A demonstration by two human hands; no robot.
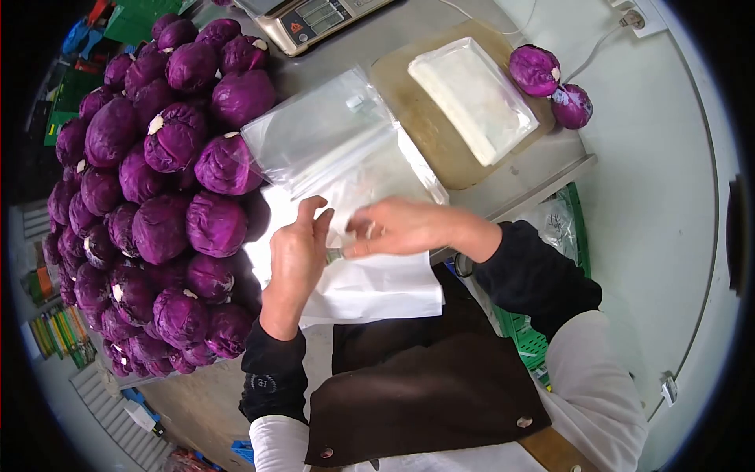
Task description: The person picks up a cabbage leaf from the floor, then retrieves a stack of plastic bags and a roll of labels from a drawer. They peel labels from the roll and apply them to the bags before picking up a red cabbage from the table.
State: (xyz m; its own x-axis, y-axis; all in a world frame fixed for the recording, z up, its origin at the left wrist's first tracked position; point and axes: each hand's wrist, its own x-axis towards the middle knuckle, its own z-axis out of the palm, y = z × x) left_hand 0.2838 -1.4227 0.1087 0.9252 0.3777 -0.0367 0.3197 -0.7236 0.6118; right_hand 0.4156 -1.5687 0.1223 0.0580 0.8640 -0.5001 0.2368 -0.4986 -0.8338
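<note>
Lying on the grey table (pixel 409 31): a wooden board (pixel 440 149); left of the board, clear bags (pixel 330 134) and a cabbage heap (pixel 157 197); right of it, two cabbages (pixel 535 69); behind it, a scale (pixel 314 20).

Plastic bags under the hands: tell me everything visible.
The plastic bags are clear, glossy thin film, lying flat in a loose stack over white sheets. Red cabbages touch the left edge. The left hand and right hand meet at the near end; grip unclear.

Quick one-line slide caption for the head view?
Left hand and right hand close together over clear plastic bags, beside a heap of red cabbages.
</note>
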